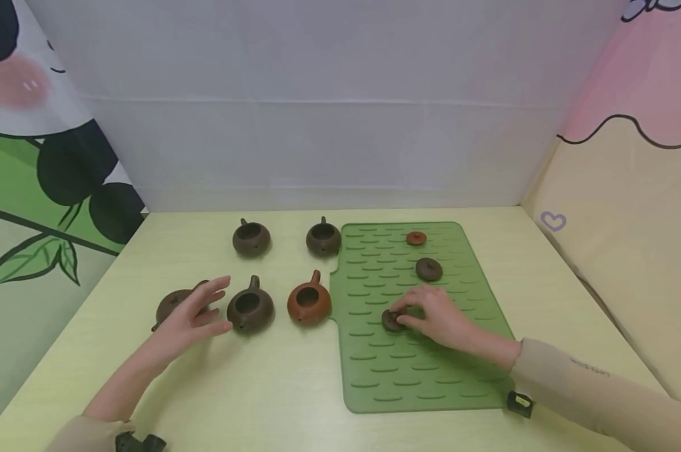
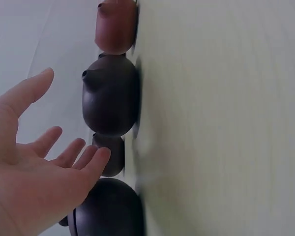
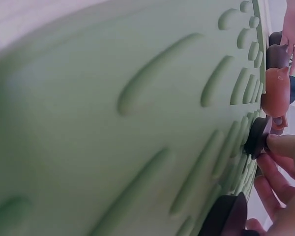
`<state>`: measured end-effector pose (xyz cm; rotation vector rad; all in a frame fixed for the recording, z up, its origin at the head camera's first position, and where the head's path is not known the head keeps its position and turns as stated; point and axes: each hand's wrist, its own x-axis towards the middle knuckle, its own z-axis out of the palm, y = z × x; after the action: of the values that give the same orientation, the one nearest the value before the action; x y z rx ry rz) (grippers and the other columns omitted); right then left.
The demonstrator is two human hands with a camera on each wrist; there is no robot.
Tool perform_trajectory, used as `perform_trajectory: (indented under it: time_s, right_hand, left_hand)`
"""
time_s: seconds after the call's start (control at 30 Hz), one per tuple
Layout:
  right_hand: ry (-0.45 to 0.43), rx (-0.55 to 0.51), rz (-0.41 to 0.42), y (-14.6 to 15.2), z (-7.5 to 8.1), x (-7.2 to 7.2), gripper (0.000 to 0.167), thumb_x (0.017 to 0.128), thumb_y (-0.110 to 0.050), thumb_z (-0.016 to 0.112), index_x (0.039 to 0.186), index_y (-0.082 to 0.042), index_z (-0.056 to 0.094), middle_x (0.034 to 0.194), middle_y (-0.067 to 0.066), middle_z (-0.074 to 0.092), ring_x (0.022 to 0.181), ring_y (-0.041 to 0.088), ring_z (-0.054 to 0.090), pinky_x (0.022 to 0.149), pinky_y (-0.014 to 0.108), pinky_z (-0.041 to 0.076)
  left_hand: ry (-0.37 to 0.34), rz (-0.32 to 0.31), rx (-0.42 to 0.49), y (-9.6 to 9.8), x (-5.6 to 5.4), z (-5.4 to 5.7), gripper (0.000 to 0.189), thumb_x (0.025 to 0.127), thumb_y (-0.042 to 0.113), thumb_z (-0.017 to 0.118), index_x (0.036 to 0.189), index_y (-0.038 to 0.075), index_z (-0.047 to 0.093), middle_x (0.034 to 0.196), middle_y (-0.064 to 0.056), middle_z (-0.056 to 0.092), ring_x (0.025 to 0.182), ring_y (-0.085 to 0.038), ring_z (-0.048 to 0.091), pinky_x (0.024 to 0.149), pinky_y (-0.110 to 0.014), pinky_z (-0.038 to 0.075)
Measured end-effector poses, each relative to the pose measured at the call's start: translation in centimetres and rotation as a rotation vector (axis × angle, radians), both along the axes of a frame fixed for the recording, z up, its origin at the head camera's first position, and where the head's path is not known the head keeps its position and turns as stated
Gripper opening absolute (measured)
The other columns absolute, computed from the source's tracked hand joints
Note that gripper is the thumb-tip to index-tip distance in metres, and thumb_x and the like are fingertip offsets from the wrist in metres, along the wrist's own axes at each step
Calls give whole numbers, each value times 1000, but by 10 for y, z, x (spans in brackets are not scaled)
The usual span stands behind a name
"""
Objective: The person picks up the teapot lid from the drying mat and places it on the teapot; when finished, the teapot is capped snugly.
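Observation:
My right hand [image 1: 433, 317] pinches a dark brown teapot lid [image 1: 391, 321] between thumb and fingers, low over the green mat. In the right wrist view the lid [image 3: 257, 137] is tilted on edge at my fingertips, and a second dark lid [image 3: 225, 216] sits nearer the camera. My left hand [image 1: 185, 323], fingers spread and holding nothing, hovers beside an open dark teapot [image 1: 251, 311]. It partly hides another dark teapot [image 1: 171, 306] at the far left, which has its lid on. An open reddish-brown teapot [image 1: 309, 304] stands next to the mat.
Two open dark teapots, one [image 1: 251, 238] left and one [image 1: 323, 238] right, stand at the back. Toward the far end of the green mat [image 1: 425, 392] lie a small red lid [image 1: 416, 238] and a dark lid [image 1: 428, 269]. A pale wall [image 1: 329, 144] rises behind the table.

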<state>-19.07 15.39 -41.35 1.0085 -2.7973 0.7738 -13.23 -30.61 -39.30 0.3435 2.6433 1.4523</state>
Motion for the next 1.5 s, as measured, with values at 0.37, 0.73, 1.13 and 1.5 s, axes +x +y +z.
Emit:
perform_trajectory:
  time_s: [0.37,0.73,1.13,1.5]
  right_hand:
    - [53,50,16,-2,4,-1,16,84,-23,78,100,-26,76,100,-13,74,101,12,63,93,43,48]
    - [143,60,26,-13,34,-11,15,83,-23,79,98,-23,77,95,-7,75,94,17,62,96,53,44]
    - [185,-16,74,-36,80,-26,17,87,-23,75,104,-20,77,99,-4,75,97,18,62,98,49,42]
    - [236,-99,150,-78,111,-39,17,90,-26,73,106,-21,76,97,-5,72,98,17,59,94,43,43]
  left_hand:
    - [-90,-22,26,6,-9,-20,85,91,22,72,157,8,21,160,-25,26,140,-51,38,112,-59,35]
    - [-101,16,-36,6,-9,-23,81,93,28,69,155,2,23,157,-28,31,140,-50,38,113,-58,35]
    - [-95,-15,-20,4,-10,-27,77,94,25,68,154,2,25,157,-27,32,141,-50,36,114,-57,32]
    - [-99,-41,11,-1,-11,-30,78,93,25,69,154,3,25,156,-25,34,144,-46,33,115,-35,40]
